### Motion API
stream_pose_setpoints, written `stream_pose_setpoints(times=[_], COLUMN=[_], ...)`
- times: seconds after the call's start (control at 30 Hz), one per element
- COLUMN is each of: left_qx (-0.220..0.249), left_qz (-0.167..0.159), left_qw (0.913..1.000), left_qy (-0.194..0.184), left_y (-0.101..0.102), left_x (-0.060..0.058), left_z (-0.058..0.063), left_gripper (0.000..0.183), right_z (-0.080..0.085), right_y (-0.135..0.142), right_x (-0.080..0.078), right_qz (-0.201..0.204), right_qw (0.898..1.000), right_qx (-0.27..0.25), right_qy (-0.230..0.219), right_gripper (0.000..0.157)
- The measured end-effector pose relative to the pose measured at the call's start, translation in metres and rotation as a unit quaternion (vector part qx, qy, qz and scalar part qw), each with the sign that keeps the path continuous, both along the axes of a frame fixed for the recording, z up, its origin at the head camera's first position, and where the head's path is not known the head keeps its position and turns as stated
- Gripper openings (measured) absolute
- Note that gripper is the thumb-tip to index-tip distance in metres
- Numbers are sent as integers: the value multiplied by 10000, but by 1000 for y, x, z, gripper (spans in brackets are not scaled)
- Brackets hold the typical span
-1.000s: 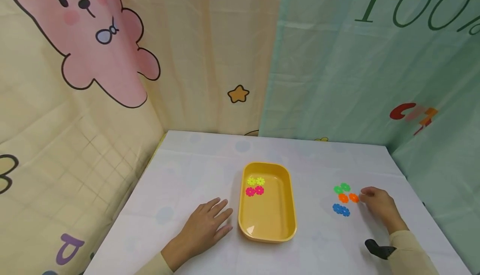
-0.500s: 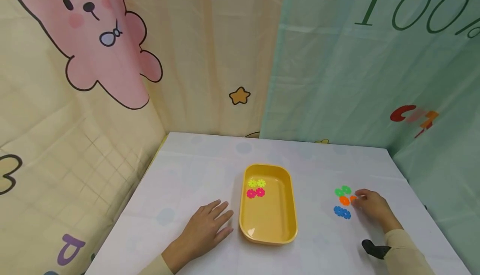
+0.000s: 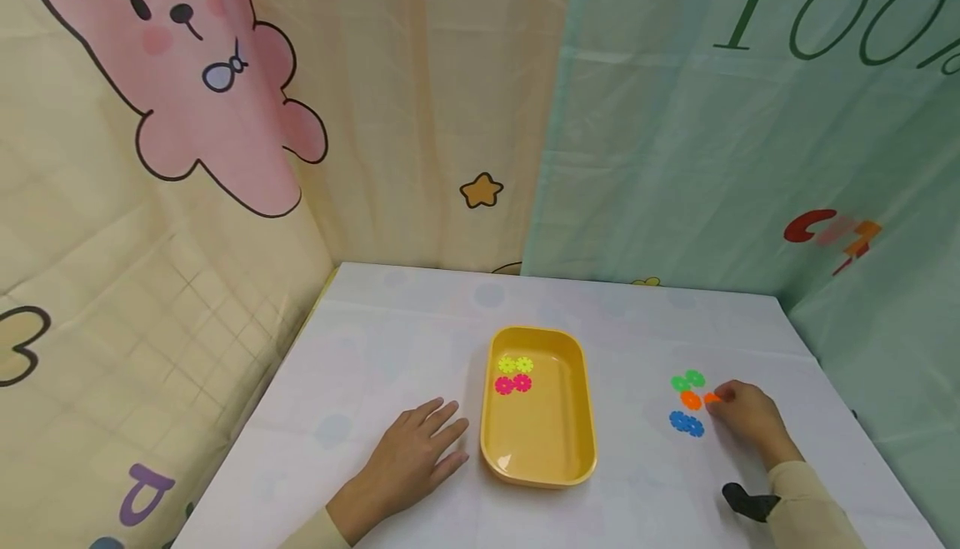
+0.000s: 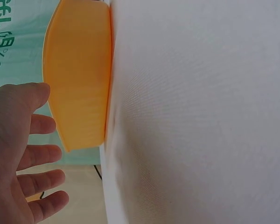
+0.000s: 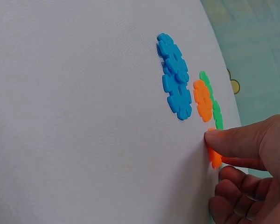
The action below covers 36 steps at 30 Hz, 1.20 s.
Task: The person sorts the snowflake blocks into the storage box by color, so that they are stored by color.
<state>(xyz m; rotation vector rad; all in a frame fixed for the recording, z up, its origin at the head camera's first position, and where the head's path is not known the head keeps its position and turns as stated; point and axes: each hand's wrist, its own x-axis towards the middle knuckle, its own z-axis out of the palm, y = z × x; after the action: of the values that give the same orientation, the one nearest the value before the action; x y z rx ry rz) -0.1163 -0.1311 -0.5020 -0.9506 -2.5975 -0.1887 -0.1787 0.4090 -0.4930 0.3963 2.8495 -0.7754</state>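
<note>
Patterned curtains (image 3: 637, 132) wall in a pale table (image 3: 420, 316), and from the head view here's the action: right hand (image 3: 752, 421) out at the right, fingertips pinching an orange flower piece (image 3: 712, 398) just beside its orange twin (image 3: 691, 400), green pieces (image 3: 695, 378) and blue pieces (image 3: 678, 421) close by. Left hand (image 3: 408, 459), fingers loosely spread, lies near the yellow tray (image 3: 538, 449), which carries yellow and pink flowers.

Over to the left wrist: thumb and fingers apart, nothing held, the tray's side wall beyond.

Right wrist now: thumb on the orange piece's near face, index finger behind, the others curled. It looks light, thin, stiff plastic, hardly fragile; smooth faces might slip, so the notched rim seems the place to pinch.
</note>
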Motion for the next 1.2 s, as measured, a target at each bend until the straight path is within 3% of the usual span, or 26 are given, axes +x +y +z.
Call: stream_pose_setpoints(times=[0.47,0.8,0.93,1.13,1.2], left_qx=[-26,-11,-33,-116,-135], left_qz=[10,-3,4,55,64], left_qw=[10000,10000,9999,9997,9995], left_qy=[-68,-56,-124,-226,-261], left_y=[1,3,3,4,4], left_x=[1,1,0,1,2], left_z=[4,4,5,8,8], left_gripper=[44,44,44,45,45], right_z=[-8,-9,-10,-6,-3], right_y=[4,9,11,9,6], right_x=[9,12,12,16,16], right_qz=[-475,-522,-730,-1167,-1261], right_qw=[9984,9963,9915,9697,9654], right_qx=[-279,-448,-896,-2068,-2216], right_qy=[97,511,591,582,542], right_gripper=[43,37,35,45,49])
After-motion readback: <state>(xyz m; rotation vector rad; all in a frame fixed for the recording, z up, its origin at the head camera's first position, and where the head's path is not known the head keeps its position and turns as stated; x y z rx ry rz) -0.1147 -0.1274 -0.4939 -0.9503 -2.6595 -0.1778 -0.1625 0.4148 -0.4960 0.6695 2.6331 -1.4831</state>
